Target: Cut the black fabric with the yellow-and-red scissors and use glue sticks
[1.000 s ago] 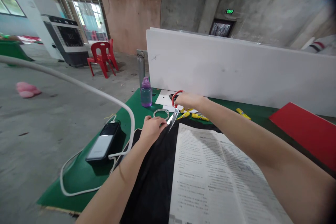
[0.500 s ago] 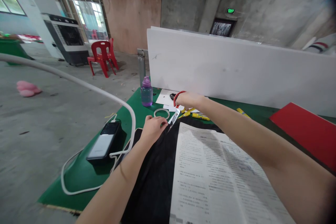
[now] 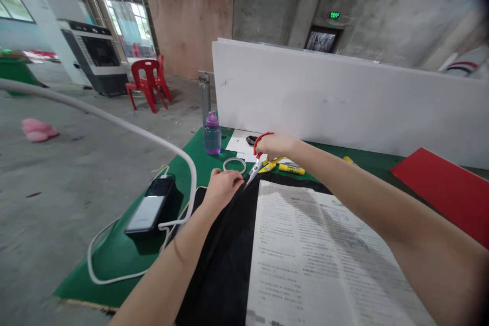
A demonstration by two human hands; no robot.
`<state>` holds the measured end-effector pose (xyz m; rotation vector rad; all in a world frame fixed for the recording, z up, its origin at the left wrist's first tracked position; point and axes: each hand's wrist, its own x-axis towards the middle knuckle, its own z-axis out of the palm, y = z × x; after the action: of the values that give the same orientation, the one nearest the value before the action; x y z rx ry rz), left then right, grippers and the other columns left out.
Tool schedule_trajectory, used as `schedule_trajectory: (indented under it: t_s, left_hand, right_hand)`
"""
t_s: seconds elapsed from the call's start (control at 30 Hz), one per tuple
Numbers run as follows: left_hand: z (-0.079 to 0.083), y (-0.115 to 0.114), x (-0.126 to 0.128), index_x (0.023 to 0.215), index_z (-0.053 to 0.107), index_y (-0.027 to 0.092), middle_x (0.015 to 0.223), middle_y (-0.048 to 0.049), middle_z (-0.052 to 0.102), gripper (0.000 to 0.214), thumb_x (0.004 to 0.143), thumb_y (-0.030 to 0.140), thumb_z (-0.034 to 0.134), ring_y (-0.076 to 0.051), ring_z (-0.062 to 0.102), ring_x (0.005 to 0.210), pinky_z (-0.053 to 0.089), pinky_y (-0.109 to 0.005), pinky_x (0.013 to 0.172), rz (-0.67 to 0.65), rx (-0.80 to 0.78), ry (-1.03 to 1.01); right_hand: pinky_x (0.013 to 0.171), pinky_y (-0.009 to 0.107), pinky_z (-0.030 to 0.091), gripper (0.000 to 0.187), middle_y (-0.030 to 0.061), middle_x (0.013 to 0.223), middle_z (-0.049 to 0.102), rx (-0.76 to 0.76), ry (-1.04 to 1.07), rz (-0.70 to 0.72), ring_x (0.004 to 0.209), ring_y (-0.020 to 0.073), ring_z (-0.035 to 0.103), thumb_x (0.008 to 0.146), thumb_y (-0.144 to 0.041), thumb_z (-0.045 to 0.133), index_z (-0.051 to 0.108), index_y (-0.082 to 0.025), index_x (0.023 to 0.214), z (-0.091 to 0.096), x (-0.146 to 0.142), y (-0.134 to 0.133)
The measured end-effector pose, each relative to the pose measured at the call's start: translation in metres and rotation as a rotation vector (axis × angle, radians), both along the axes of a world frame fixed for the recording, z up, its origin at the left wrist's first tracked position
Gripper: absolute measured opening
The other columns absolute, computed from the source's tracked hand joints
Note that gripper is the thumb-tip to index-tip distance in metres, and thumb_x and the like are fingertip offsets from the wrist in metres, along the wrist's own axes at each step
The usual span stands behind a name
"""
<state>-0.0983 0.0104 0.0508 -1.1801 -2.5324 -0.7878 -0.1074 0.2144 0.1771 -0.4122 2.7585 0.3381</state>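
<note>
My right hand is closed around the red handles of a pair of scissors. The metal blades point down and toward me, at the far edge of a black cloth. Close by the blade tips, my left hand pinches the edge of this cloth between thumb and fingers. A printed paper sheet lies on the cloth, partly under my right forearm. Just beyond my left hand is a pale roll of tape. Yellow tubes, one of them a yellow stick, lie to the right of the scissors.
On the green table a power bank with a white cable stands at left. A purple bottle stands at the back, before a tall white board. A red board lies at right. A white tube arches across the left.
The scissor blades look closer together at the cloth edge than before. My left hand keeps its pinch in nearly the same place. The whole view has shifted very slightly.
</note>
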Motion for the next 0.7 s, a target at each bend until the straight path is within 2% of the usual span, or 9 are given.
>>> schedule_trajectory:
  t_s: [0.1,0.2,0.47,0.7]
  left_hand:
    - [-0.001,0.001,0.0,0.076,0.062,0.022,0.078,0.0023,0.07,0.014,0.086,0.025,0.053,-0.014,0.055,0.065,0.027,-0.035,0.077,-0.005,-0.034,0.003]
    - [-0.003,0.001,-0.001,0.076,0.062,0.022,0.076,0.0023,0.069,0.015,0.086,0.024,0.052,-0.014,0.056,0.066,0.027,-0.035,0.078,-0.012,-0.049,0.008]
    - [-0.005,0.001,-0.002,0.076,0.061,0.022,0.078,0.0014,0.07,0.014,0.086,0.024,0.052,-0.015,0.057,0.066,0.028,-0.035,0.078,-0.01,-0.059,0.009]
    - [-0.006,0.0,-0.004,0.078,0.06,0.022,0.077,0.002,0.069,0.013,0.087,0.024,0.051,-0.015,0.058,0.067,0.029,-0.035,0.079,0.003,-0.05,-0.003]
  right_hand:
    - [0.07,0.027,0.039,0.05,0.0054,0.108,0.063,0.048,-0.029,0.102,0.092,0.0189,0.058,0.064,-0.002,0.066,0.063,-0.02,0.111,0.009,0.009,-0.001]
    - [0.066,0.026,0.037,0.047,0.0064,0.111,0.062,0.023,-0.048,0.147,0.092,0.0188,0.056,0.066,-0.005,0.066,0.061,-0.018,0.111,0.014,0.012,0.0]
    - [0.065,0.026,0.036,0.049,0.0058,0.111,0.062,-0.026,-0.078,0.12,0.091,0.0178,0.054,0.064,-0.003,0.062,0.062,-0.018,0.111,0.024,0.02,0.001]
    - [0.067,0.026,0.038,0.053,0.0049,0.113,0.061,-0.057,-0.065,0.063,0.095,0.0197,0.054,0.063,-0.011,0.067,0.062,-0.021,0.115,0.024,0.018,0.028]
